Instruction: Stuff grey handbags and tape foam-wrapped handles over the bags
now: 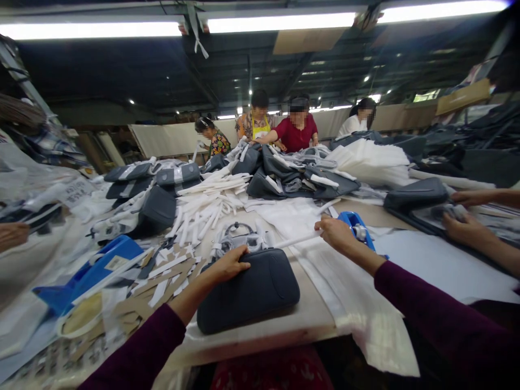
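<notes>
A dark blue-grey bag [254, 290] is lying near the front edge of the bench [264, 338], showing a smooth, matte face with rounded corners and a curved seam line toward its right end. The left hand [225, 265] is gripping its upper edge toward the left, the thumb pressing on the face and the other fingers mostly disappearing behind the hand. Just behind the bag, a clear-wrapped handle [241, 238] is standing up in a loop; the wrapping is blurring its details. To the right, well apart from the left hand, the right hand [337, 234] is pinching the end of a white strip [298, 240], which is running leftward toward the bag's top; its far end is hard to make out. A blue tape dispenser [357, 226] is standing just beyond the right hand, which is partly covering it. Farther back, loose white strips [211, 200] are lying heaped beside piled dark bags [296, 173], many overlapping. Beyond them, co-workers [298, 132] are showing only from the upper body.
</notes>
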`<state>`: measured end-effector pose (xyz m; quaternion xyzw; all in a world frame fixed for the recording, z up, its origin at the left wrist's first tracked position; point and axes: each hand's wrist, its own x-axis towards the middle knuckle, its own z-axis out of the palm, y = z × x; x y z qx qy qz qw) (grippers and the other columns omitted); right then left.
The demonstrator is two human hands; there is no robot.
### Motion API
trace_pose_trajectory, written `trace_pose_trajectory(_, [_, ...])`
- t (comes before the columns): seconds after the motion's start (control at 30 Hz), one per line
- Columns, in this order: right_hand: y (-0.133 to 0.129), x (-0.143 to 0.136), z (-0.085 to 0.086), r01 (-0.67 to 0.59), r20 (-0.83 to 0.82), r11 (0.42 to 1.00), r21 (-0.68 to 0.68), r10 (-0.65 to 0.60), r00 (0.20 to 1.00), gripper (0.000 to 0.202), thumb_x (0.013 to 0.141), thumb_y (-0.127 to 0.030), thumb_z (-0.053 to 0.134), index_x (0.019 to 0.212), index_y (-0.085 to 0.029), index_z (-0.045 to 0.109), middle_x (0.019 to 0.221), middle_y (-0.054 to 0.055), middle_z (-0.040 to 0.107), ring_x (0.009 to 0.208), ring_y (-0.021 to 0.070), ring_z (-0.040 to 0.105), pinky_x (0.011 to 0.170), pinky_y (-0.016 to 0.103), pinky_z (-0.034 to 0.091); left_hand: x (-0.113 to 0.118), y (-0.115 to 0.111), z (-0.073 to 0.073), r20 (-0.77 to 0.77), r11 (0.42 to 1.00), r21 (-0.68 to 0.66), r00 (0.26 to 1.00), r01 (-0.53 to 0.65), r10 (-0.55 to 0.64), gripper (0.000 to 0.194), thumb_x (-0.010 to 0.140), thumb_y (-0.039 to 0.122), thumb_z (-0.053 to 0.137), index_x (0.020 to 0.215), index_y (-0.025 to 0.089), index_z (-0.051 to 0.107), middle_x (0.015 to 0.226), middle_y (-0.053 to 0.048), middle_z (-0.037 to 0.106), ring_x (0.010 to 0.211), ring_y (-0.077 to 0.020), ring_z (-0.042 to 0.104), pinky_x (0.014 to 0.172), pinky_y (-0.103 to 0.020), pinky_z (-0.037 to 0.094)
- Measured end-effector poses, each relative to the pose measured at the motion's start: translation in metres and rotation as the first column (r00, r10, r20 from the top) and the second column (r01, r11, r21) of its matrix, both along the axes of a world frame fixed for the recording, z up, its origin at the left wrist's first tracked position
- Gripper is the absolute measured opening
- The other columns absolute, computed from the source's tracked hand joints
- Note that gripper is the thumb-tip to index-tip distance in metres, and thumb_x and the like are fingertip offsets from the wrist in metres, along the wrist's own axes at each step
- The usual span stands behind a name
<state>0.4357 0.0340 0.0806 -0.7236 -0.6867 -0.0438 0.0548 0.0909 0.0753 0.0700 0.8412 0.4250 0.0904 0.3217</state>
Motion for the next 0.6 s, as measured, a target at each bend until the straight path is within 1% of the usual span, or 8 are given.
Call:
trace_pose_trajectory(0.1, [0.001, 0.004, 0.000, -0.014, 0.003, 1.000, -0.012, 0.014, 1.000, 0.032, 0.078, -0.010, 0.053, 0.100, -0.021, 0.072, 0.102, 0.009, 0.067, 0.091, 0.0226, 0.063, 0.067, 0.027, 0.035, 0.000, 0.001, 0.000, 0.001, 1.000, -0.014, 1.000, 0.002, -0.002, 0.018, 0.072, 0.024, 0.056, 0.087, 0.019, 0.048, 0.089, -0.002, 0.058, 0.090, -0.0228, 0.053, 0.082, -0.033, 0.041])
trace_pose_trajectory(0.2, [0.005, 0.006, -0.003, -0.034, 0.001, 0.999, -0.029, 0.034, 0.999, 0.032, 0.079, -0.011, 0.053, 0.101, -0.022, 0.072, 0.103, 0.008, 0.067, 0.092, 0.0228, 0.062, 0.066, 0.027, 0.035, 0.000, 0.004, 0.000, -0.003, 0.999, -0.041, 1.000, 0.016, -0.016, 0.018, 0.072, 0.025, 0.056, 0.087, 0.019, 0.049, 0.085, -0.001, 0.057, 0.089, -0.0228, 0.053, 0.081, -0.033, 0.042])
trace_pose_trajectory(0.37, [0.012, -0.005, -0.013, -0.087, 0.008, 0.995, -0.050, 0.088, 0.996, 0.031, 0.079, -0.013, 0.053, 0.103, -0.023, 0.071, 0.103, 0.006, 0.067, 0.090, 0.0212, 0.060, 0.065, 0.027, 0.034, 0.001, 0.008, -0.001, 0.002, 0.997, -0.061, 0.999, 0.044, -0.044, 0.019, 0.072, 0.027, 0.057, 0.087, 0.018, 0.050, 0.087, -0.002, 0.056, 0.089, -0.0232, 0.052, 0.082, -0.035, 0.041])
trace_pose_trajectory(0.53, [0.020, -0.007, -0.012, -0.050, 0.041, 0.999, -0.015, 0.051, 0.998, 0.031, 0.084, -0.013, 0.046, 0.104, -0.020, 0.069, 0.105, 0.011, 0.063, 0.091, 0.0244, 0.058, 0.063, 0.030, 0.031, 0.000, 0.011, -0.004, 0.023, 0.995, -0.079, 0.998, 0.067, -0.065, 0.019, 0.073, 0.029, 0.056, 0.087, 0.018, 0.049, 0.087, -0.001, 0.056, 0.087, -0.0212, 0.052, 0.080, -0.033, 0.043])
trace_pose_trajectory(0.6, [0.022, -0.005, -0.014, -0.094, 0.063, 0.995, -0.023, 0.095, 0.993, 0.030, 0.084, -0.011, 0.046, 0.103, -0.020, 0.068, 0.104, 0.012, 0.063, 0.096, 0.0250, 0.055, 0.066, 0.030, 0.032, -0.001, 0.012, -0.006, 0.036, 0.994, -0.080, 0.997, 0.071, -0.068, 0.018, 0.073, 0.029, 0.056, 0.086, 0.019, 0.049, 0.084, 0.000, 0.056, 0.085, -0.0205, 0.052, 0.077, -0.032, 0.043])
